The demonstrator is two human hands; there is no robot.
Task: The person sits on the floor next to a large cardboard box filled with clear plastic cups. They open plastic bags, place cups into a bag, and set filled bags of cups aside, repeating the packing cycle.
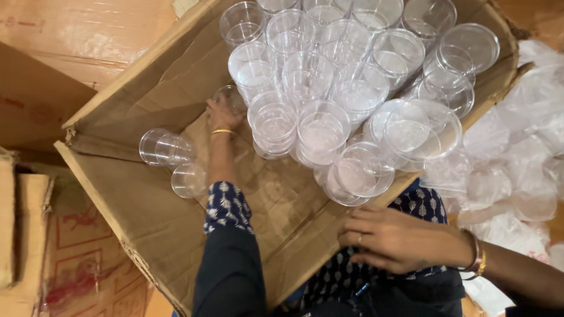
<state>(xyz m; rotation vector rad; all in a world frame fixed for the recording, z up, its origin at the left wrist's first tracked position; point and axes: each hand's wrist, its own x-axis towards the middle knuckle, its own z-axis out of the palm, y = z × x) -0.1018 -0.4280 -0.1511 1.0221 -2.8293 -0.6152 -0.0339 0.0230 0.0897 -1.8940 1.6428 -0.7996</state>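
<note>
- Nearest, the right hand [395, 239] lies flat with fingers pressed together, on the near edge of the box [147, 205], at its right end; a ring sits on one finger and bangles on the wrist.
- Beneath that hand shows dark blue cloth [426, 204] with a white leaf print.
- The left arm, in a dark sleeve with the same printed cuff [226, 205], reaches from the near edge across the bare cardboard floor of the box.
- Just left of the cuff, two loose cups [170, 158] lie on their sides on the floor, the nearer one touching the farther, both close to the left wall.
- Farther in, the left hand [222, 113] wears a thin gold bangle and closes its fingers round a single clear cup [230, 97], which lies at the left edge of the packed mass.
- The stacked cups [335, 88] fill the right half and the far corner of the box, mouths mostly up, rims touching; some near the right wall tilt over.
- Outside the right wall lies a heap of clear plastic bags [517, 152].
- Beyond the left wall lie flattened cartons [59, 47], brown with red print.
</note>
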